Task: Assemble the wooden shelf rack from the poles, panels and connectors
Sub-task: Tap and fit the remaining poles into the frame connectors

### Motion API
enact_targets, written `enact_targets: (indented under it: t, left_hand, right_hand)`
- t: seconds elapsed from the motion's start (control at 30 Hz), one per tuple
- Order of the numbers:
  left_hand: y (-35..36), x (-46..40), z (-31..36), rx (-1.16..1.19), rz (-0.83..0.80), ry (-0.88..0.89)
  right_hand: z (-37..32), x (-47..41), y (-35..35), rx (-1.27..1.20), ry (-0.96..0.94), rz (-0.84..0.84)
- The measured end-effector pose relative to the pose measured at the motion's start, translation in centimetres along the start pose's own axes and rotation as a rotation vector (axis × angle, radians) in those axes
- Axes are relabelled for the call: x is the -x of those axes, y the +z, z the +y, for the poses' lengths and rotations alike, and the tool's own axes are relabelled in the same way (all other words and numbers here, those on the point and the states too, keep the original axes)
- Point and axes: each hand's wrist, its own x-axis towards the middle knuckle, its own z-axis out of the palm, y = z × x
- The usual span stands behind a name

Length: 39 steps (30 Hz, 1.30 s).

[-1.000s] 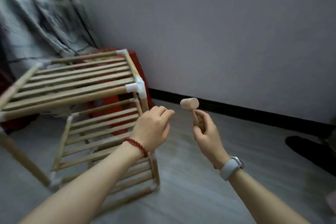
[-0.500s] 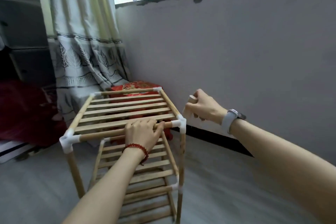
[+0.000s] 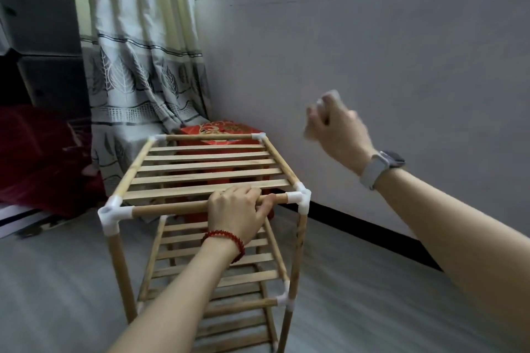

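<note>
In the head view, the rack [image 3: 206, 180] is standing upright on the floor [image 3: 358, 295], its front top pole [image 3: 172, 207] being gripped by the left hand [image 3: 236, 209]. The right hand [image 3: 335, 129], half a second ago beside the near right connector [image 3: 301, 199], is now being raised, blurred; its grip looks curled, the contents being impossible to tell. A hammering blow is probably being prepared. No writing is being shown legibly.

Rack [image 3: 206, 178] stands before curtain [image 3: 137, 66]; wall [image 3: 372, 66] apparently just right.
</note>
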Motion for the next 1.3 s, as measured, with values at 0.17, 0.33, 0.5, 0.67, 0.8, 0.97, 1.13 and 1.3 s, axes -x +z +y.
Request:
enact_targets:
  t: [0.17, 0.33, 0.5, 0.67, 0.8, 0.97, 1.13, 1.3]
  left_hand:
    - [0.3, 0.2, -0.2, 0.0, -0.001, -0.014]
    - [0.3, 0.0, 0.0, -0.018, 0.002, -0.015]
    - [0.2, 0.1, 0.0, 0.012, -0.028, -0.015]
    - [0.0, -0.1, -0.1, 0.01, -0.031, -0.021]
    - [0.0, 0.2, -0.3, 0.014, -0.05, -0.013]
    - [-0.1, 0.0, -0.2, 0.004, -0.058, -0.02]
    - [-0.2, 0.0, -0.2, 0.051, -0.106, -0.035]
    - [-1.6, -0.9, -0.9, 0.106, -0.239, 0.012]
  right_hand:
    - [1.9, 6.3, 3.0, 0.391, -0.012, -0.331]
    - [0.6, 1.1, -0.6, -0.032, 0.041, 0.087]
    - [1.1, 6.3, 2.9, 0.369, 0.03, -0.324]
    - [-0.8, 0.2, 0.0, 0.033, 0.016, 0.013]
    - [-0.1, 5.9, 2.7, 0.178, 0.019, -0.171]
    - [-1.0, 2.5, 1.6, 0.195, -0.087, -0.179]
    - [1.3, 5.7, 3.3, 0.092, 0.111, -0.101]
    - [2.3, 5.2, 2.7, 0.161, 0.199, -0.298]
